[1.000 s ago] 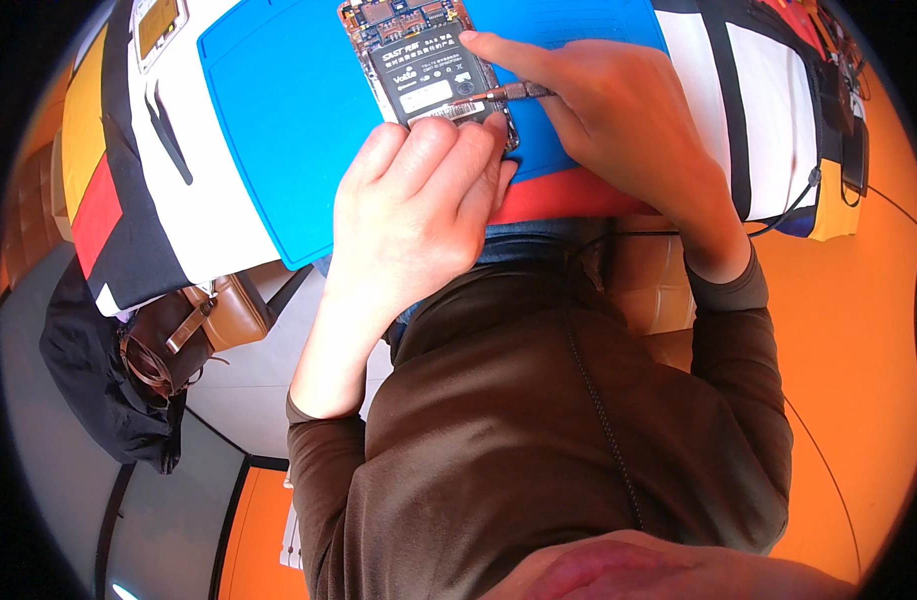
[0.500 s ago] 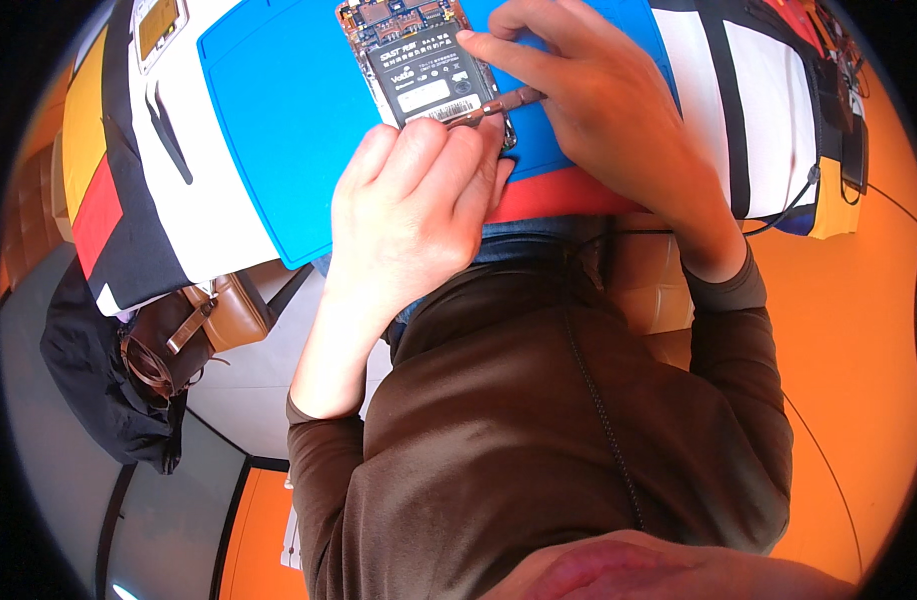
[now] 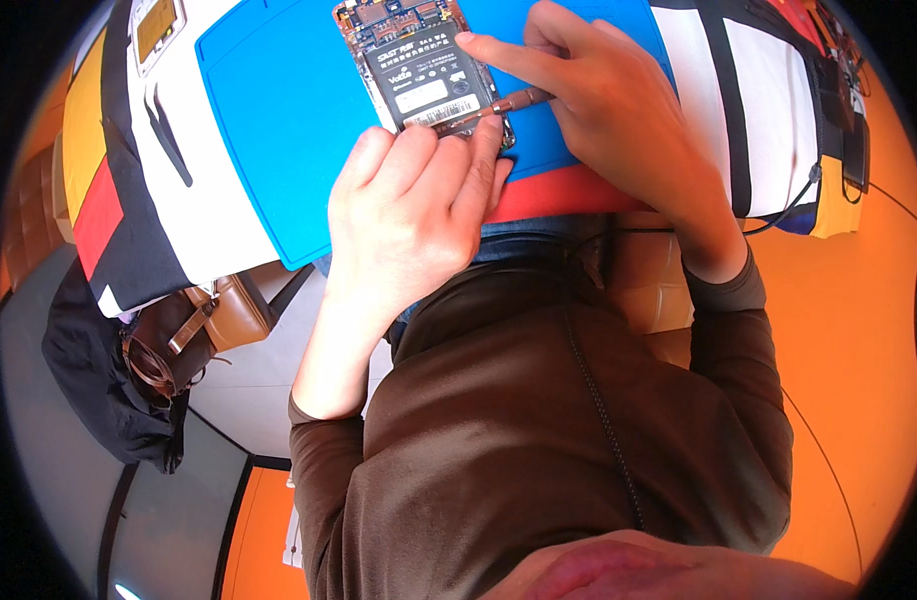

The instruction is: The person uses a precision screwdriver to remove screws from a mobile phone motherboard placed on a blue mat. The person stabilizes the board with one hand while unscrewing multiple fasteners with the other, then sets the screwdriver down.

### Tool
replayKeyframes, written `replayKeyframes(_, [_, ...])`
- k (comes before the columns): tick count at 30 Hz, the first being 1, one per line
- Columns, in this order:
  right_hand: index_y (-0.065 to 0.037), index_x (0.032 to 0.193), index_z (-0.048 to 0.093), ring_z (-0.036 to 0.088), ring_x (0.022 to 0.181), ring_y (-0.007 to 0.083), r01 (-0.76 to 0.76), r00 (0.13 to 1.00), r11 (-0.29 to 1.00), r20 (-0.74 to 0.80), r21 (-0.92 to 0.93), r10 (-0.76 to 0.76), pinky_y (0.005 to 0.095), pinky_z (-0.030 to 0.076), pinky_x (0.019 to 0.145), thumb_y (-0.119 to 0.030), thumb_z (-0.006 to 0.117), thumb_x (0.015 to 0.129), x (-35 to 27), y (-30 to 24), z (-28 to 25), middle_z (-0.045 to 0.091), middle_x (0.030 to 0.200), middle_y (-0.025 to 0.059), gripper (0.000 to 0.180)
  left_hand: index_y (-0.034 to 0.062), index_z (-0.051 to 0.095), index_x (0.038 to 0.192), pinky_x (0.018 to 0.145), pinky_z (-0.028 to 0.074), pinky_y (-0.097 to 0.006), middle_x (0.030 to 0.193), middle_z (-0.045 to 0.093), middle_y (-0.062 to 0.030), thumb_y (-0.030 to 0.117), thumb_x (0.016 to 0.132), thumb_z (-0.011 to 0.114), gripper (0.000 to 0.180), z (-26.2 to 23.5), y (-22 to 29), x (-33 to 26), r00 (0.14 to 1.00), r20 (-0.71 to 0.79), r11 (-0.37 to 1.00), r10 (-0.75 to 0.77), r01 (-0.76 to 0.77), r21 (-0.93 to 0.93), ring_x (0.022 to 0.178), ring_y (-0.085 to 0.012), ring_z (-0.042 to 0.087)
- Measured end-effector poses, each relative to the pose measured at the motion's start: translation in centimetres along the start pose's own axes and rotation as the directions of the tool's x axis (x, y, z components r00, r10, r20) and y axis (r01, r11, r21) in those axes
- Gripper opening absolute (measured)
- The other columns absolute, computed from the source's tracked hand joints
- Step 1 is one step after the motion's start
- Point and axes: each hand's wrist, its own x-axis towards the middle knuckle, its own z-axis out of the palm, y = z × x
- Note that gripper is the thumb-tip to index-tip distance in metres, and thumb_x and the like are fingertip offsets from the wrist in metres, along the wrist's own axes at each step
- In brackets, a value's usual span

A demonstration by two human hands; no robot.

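Note:
An opened phone (image 3: pixel 377 14) lies on a blue mat (image 3: pixel 279 130), its circuit board bare at the far end. Below the board sits a black battery (image 3: pixel 424 62) with a white label. My left hand (image 3: pixel 407 205) has its fingers curled over the phone's near end, gripping it; the fingertips on the far side are partly hidden. A slim tool with a brown handle (image 3: pixel 524 99) is held in my right hand (image 3: pixel 619 115). Its thin metal end lies across the battery's near edge, close to my left index finger. My right index finger stretches to the battery's right edge.
At the far left, a white-framed device (image 3: pixel 161 30) and black tweezers (image 3: pixel 167 135) lie on the patterned cloth (image 3: pixel 204 225). A black cable (image 3: pixel 794 205) hangs over the table's right edge. Brown bags (image 3: pixel 229 308) sit below the table at left.
My right hand and the tool have shifted slightly to the right. More of the tool's thin metal end shows along the battery's near edge. My left fingers have eased slightly down, still at the phone.

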Motion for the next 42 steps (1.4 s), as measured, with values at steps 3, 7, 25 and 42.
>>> replayKeyframes(3, [-0.004,0.138,0.068,0.056,0.082,0.0289,-0.004,1.0,1.0,0.006,-0.007,0.004,0.038,0.041,0.075,0.0,0.057,0.093,-0.1,0.0,0.0,0.053,0.093,0.0113,0.046,0.0113,0.081,0.119,0.06,0.037,-0.031,0.071,0.053,0.0042,0.019,0.082,0.086,0.038,0.0,0.1,-0.2,1.0,0.001,1.0,-0.011,0.011,0.028,0.063,-0.013,0.05])
replayKeyframes(7, [-0.004,0.139,0.067,0.056,0.08,0.0291,-0.007,1.0,0.999,0.022,-0.042,0.008,0.0384,0.041,0.074,0.001,0.057,0.093,-0.2,-0.1,0.0,0.054,0.092,0.011,0.048,0.0127,0.081,0.12,0.057,0.035,-0.03,0.068,0.051,0.0048,0.019,0.085,0.086,0.036,-0.1,0.1,-0.3,1.0,0.01,0.999,-0.018,0.017,0.038,0.059,-0.0117,0.048])
replayKeyframes(25, [-0.006,0.141,0.065,0.056,0.078,0.0288,-0.037,0.999,0.999,-0.019,-0.014,0.037,0.038,0.04,0.072,0.0,0.059,0.092,0.0,-0.1,0.6,0.056,0.09,0.0095,0.049,0.0074,0.079,0.117,0.061,0.04,-0.03,0.067,0.05,0.0034,0.023,0.09,0.08,0.031,-0.1,0.1,-0.3,1.0,0.023,1.0,-0.009,0.008,0.023,0.062,-0.0125,0.052])
replayKeyframes(42, [-0.026,0.141,0.069,0.051,0.072,0.026,0.053,0.989,0.983,-0.126,-0.174,-0.075,0.0378,0.043,0.068,-0.006,0.068,0.087,-0.5,1.0,1.7,0.051,0.085,0.0032,0.058,0.0098,0.08,0.117,0.058,0.038,-0.029,0.062,0.05,0.0048,0.025,0.091,0.081,0.03,0.1,-0.1,-0.6,1.0,0.022,1.0,-0.02,0.02,0.021,0.056,-0.0106,0.051])
